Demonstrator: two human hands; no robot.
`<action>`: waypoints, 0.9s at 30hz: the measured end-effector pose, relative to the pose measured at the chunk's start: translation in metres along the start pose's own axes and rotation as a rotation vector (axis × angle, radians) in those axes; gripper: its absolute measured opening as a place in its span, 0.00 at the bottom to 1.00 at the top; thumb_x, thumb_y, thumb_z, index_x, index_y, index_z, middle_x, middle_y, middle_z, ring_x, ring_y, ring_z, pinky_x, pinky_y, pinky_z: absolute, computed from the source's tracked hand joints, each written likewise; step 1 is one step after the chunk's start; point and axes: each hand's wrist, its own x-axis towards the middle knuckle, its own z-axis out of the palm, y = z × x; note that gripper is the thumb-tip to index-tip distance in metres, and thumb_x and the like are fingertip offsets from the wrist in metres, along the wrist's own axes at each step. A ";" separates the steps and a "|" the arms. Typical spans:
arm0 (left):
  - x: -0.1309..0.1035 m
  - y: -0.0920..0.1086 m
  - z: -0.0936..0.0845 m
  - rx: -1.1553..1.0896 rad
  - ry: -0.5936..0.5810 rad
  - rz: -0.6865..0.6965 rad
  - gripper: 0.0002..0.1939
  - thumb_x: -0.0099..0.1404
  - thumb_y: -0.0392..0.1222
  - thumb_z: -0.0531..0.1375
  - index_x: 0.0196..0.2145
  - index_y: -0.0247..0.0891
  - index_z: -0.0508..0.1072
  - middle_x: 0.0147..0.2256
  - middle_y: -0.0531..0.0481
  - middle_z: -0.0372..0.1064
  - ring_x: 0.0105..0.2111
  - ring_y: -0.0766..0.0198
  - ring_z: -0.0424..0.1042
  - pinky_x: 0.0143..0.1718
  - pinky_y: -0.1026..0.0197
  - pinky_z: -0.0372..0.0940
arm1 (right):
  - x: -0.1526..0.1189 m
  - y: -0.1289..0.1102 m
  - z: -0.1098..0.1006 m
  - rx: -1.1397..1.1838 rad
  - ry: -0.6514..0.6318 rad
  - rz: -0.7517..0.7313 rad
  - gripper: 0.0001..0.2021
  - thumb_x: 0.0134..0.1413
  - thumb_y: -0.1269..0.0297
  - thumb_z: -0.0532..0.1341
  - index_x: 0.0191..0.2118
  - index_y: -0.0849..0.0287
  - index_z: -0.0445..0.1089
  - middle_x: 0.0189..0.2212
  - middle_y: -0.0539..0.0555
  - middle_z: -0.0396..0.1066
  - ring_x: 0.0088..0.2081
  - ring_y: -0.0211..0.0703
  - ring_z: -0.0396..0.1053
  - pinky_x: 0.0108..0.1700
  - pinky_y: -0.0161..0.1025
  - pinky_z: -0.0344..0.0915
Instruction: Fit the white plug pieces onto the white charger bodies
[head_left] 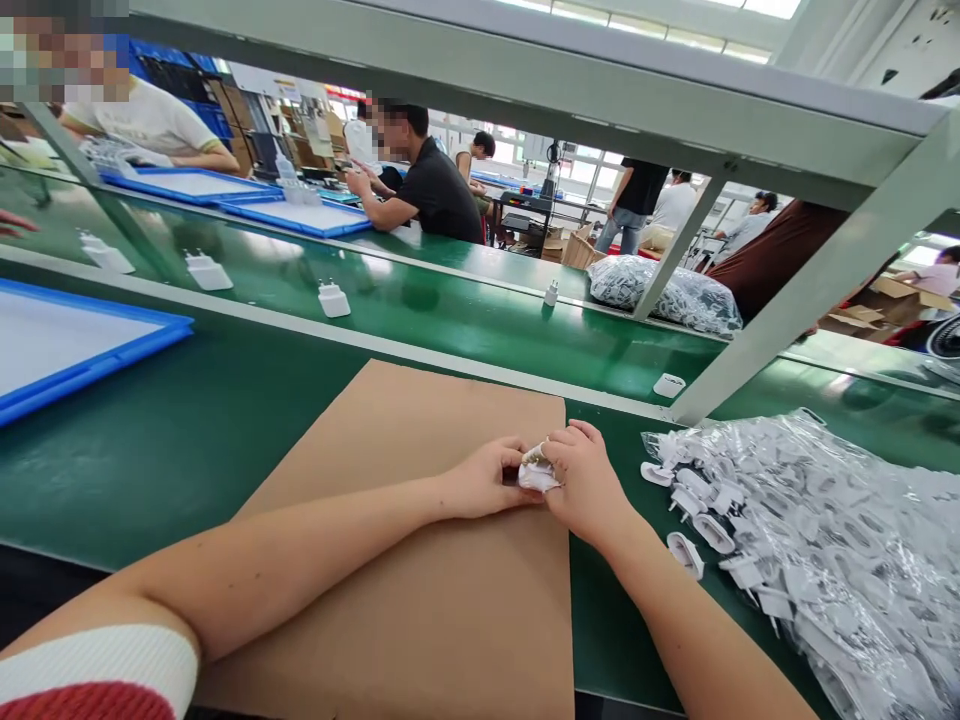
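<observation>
My left hand and right hand close on a small white plastic piece, held between my fingertips, right of my left palm, over a brown cardboard sheet. Right of my right hand, white housings lie in and beside a clear plastic bag.

The fingers partly cover the white piece, while the view's right edge crops the plastic bag.
</observation>
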 end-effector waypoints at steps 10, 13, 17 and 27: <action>-0.001 0.000 -0.001 -0.031 -0.015 -0.011 0.15 0.60 0.53 0.70 0.32 0.38 0.79 0.39 0.46 0.69 0.40 0.56 0.71 0.39 0.56 0.65 | -0.005 0.004 0.007 0.015 0.045 0.025 0.11 0.41 0.79 0.62 0.30 0.54 0.69 0.30 0.49 0.70 0.37 0.45 0.70 0.66 0.60 0.58; -0.002 0.002 -0.001 -0.050 0.021 0.011 0.13 0.61 0.51 0.69 0.33 0.38 0.78 0.38 0.47 0.68 0.39 0.57 0.71 0.39 0.57 0.65 | -0.007 0.009 0.017 0.081 0.093 0.037 0.09 0.44 0.77 0.62 0.30 0.54 0.69 0.29 0.49 0.69 0.36 0.45 0.69 0.64 0.58 0.62; -0.003 0.004 0.000 -0.161 0.066 0.010 0.15 0.59 0.49 0.71 0.38 0.37 0.76 0.36 0.49 0.70 0.37 0.59 0.70 0.39 0.58 0.65 | -0.008 0.014 0.027 0.164 0.172 0.037 0.07 0.47 0.74 0.62 0.31 0.54 0.71 0.29 0.50 0.68 0.36 0.47 0.67 0.57 0.55 0.66; 0.036 -0.005 -0.017 -0.110 0.247 -0.156 0.20 0.55 0.49 0.73 0.42 0.36 0.79 0.38 0.47 0.79 0.37 0.56 0.77 0.39 0.58 0.71 | -0.005 0.043 0.045 0.407 0.509 0.392 0.18 0.63 0.53 0.55 0.51 0.55 0.74 0.48 0.59 0.76 0.51 0.56 0.68 0.56 0.55 0.65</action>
